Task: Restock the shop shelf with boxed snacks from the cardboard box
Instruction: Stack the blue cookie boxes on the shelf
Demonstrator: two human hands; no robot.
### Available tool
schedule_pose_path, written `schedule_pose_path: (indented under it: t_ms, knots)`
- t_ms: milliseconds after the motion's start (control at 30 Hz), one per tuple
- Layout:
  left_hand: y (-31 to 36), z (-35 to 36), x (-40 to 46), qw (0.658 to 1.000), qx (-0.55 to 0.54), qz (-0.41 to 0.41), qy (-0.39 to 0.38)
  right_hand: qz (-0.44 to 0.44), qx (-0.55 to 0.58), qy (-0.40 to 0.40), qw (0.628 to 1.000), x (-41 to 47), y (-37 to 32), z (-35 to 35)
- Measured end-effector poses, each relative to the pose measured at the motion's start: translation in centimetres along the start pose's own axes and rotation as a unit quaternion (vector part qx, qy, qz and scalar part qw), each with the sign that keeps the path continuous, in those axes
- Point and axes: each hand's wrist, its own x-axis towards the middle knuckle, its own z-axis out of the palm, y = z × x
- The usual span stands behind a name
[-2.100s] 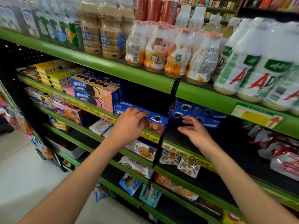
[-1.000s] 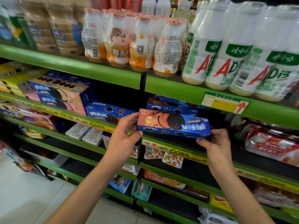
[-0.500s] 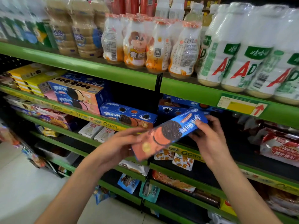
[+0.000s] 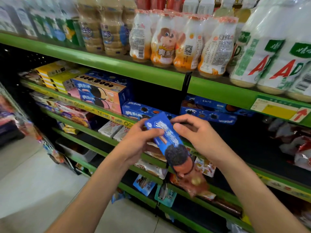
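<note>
The green shelving [image 4: 117, 67] fills the view, with bottled drinks [image 4: 170, 42] on the upper tier and blue cookie boxes on the tier below: one stack [image 4: 208, 110] to the right of the black upright divider [image 4: 185, 84], one box [image 4: 136, 111] to its left. I hold one boxed snack [image 4: 170, 148] in front of that tier, off the shelf, its long axis running from upper left down to lower right, printed face toward me. My left hand [image 4: 134, 143] pinches the upper end, thumb across the face and fingers behind. My right hand [image 4: 198, 133] grips the same end from the other side, fingers curled over the top edge. Motion blur softens the lower end, so I cannot confirm whether that carton corner is intact. To do this step well, in my judgement: rotate the box level, face forward, before it nears the shelf lip; support both short ends; slide it flat onto the stack at the right of the divider; align the front edges. The cardboard box is not in view.
</note>
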Motion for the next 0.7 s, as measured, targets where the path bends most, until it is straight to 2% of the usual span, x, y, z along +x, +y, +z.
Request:
schedule_pose_path:
  t_ms: [100, 167, 333, 467, 533, 600, 700]
  knots:
    - [0.5, -2.5, -0.4, 0.989, -0.111, 0.072, 0.059, -0.005, -0.078, -0.022, 0.997, -0.7, 0.1, -1.2]
    - [0.4, -3.7, -0.9, 0.980, -0.149, 0.113, 0.071, 0.001, -0.080, -0.002, 0.997, -1.0, 0.5, -2.0]
    - [-1.5, -3.7, -1.1, 0.974, -0.180, 0.119, 0.067, 0.048, 0.092, 0.102, 0.989, -0.2, 1.7, -2.2]
    - [-2.3, -4.7, -0.6, 0.988, -0.020, 0.119, 0.100, 0.033, 0.124, 0.125, 0.984, 0.3, 2.3, -3.4]
    - [-2.5, -5.2, -0.4, 0.992, 0.054, 0.098, 0.062, 0.042, 0.116, 0.109, 0.986, 0.3, 2.7, -4.0]
    - [-2.8, -5.5, -0.1, 0.992, 0.097, 0.075, 0.027, 0.054, 0.100, 0.102, 0.988, 0.3, 3.4, -4.3]
    - [-2.9, -5.6, 0.2, 0.991, 0.116, 0.056, 0.024, 0.080, 0.090, 0.118, 0.986, 0.5, 5.3, -4.4]
